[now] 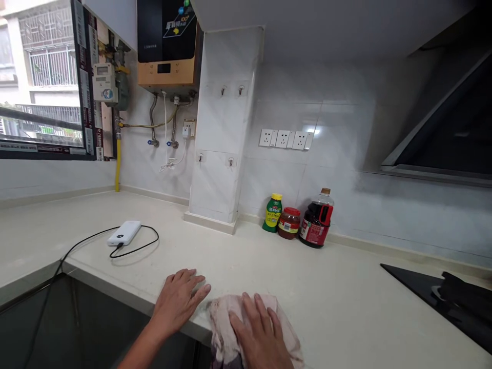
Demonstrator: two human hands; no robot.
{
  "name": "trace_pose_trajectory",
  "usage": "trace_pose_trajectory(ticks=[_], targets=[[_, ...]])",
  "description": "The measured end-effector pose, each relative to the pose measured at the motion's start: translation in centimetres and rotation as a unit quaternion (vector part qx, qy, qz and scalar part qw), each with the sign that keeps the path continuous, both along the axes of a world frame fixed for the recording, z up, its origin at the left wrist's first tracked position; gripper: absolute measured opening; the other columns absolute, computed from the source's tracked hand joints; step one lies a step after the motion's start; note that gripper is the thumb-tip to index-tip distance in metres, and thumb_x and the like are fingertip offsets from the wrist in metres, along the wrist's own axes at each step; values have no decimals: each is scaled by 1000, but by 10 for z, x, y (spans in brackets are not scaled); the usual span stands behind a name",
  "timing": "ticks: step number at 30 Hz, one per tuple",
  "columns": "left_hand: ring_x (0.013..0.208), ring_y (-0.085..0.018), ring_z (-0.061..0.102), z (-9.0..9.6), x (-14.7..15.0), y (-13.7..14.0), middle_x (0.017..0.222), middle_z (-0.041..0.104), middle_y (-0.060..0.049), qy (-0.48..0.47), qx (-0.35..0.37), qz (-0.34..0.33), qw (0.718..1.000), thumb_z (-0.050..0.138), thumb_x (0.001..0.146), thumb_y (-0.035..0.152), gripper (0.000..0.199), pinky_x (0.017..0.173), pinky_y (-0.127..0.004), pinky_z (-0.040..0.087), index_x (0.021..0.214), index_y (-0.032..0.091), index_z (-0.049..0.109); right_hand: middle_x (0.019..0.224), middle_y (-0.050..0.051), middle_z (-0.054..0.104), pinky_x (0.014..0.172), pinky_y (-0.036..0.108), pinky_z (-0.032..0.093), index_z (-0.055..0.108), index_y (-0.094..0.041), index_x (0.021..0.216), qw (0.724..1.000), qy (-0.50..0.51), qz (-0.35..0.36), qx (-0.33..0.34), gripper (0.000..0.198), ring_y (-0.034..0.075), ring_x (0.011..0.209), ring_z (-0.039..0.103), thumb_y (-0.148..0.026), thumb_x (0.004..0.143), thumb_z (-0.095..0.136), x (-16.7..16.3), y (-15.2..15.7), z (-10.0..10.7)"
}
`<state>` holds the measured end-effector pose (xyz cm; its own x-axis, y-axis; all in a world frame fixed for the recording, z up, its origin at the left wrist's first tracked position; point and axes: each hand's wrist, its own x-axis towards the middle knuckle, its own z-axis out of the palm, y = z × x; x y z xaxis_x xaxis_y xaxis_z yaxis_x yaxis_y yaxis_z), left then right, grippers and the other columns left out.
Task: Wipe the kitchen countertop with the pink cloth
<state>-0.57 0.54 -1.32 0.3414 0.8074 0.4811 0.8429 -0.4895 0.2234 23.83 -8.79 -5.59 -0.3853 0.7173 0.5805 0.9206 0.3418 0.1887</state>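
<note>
Pale kitchen tabletop (346, 307): the right hand (259, 333) presses a stained cloth (225, 318), fingers spread, wrist cut off below. The left hand (179, 300) lies flat beside it, fingers together.

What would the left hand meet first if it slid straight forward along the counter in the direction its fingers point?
Probably nothing close: the left hand lies flat on the pale stone counter, fingers pointing up and to the right. Bare counter lies ahead; farther on stands the white tiled wall column, though depth is uncertain.

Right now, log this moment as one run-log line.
left hand: flat on countertop edge | right hand: pressing cloth on countertop | nearby: power bank, three bottles, stove
</note>
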Motion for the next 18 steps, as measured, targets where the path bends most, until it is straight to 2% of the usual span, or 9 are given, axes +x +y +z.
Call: trace_pose_trajectory(ticks=[4,6,9,12,16,18], targets=[[130,-26,54,-2,0,5,133,67,-4,-23,-3,-4,1000,40,102,53,42,104,-45,41,121,32,70,154,20,42,103,66,46,40,-28,148,999,24,-27,-22,129,51,134,44,-39,34,98,-54,15,-17],[130,-25,53,-3,-3,9,134,67,-3,-35,-17,-10,999,37,103,53,43,104,-44,41,123,32,69,153,22,42,102,67,46,42,-25,147,998,49,-32,-3,132,52,133,45,-47,29,99,-82,23,-19],[130,-23,55,-6,-8,14,134,67,-2,-62,-43,-14,997,31,104,50,47,105,-42,42,124,32,69,147,19,51,98,61,53,49,-20,141,994,76,-12,79,118,47,128,52,-54,37,96,-109,33,-19],[128,-22,56,-6,-11,15,132,68,-2,-68,-44,-11,997,31,103,49,48,106,-39,42,123,30,70,142,12,57,94,53,57,56,-22,132,984,101,18,145,96,41,124,58,-52,48,92,-110,33,-18],[129,-24,56,-2,-9,12,131,69,-3,-31,-38,0,999,31,103,50,48,105,-41,43,122,32,70,134,4,64,88,44,59,62,-31,122,965,133,38,224,50,31,119,62,-40,74,75,-75,19,-21],[130,-24,55,1,-7,11,133,68,-3,-13,-47,5,999,30,103,50,47,106,-43,43,122,33,70,136,4,63,90,41,58,59,-32,127,974,83,52,205,49,30,121,62,-37,80,68,-43,9,-25]])
